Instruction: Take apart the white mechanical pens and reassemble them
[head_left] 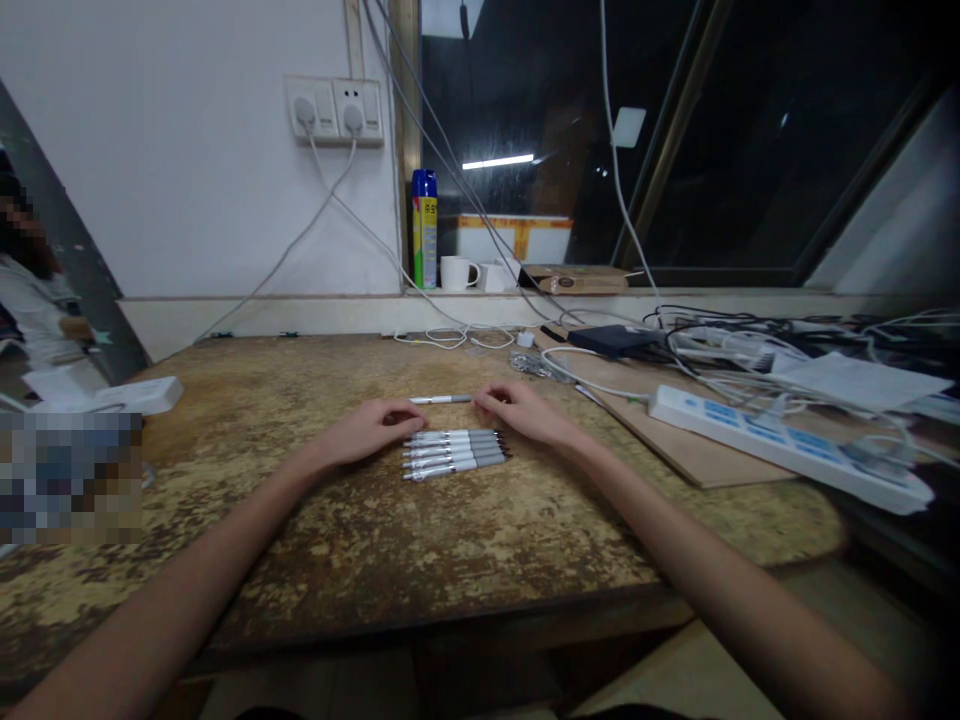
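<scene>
Several white and grey pens [454,453] lie side by side in a row on the worn wooden table [360,560]. Just beyond the row, a single pen [442,400] lies crosswise between my hands. My right hand [514,408] has its fingers pinched at the grey right end of that pen. At the pen's left end is my left hand [381,424], its thumb and fingers curled with a gap between them, near the upper left of the row. Nothing shows in the left fingers.
A white power strip [787,447] and a brown board [675,440] lie on the right, with tangled cables behind. A spray can [424,230] and white mug [455,272] stand on the sill. A person [37,300] is at the far left.
</scene>
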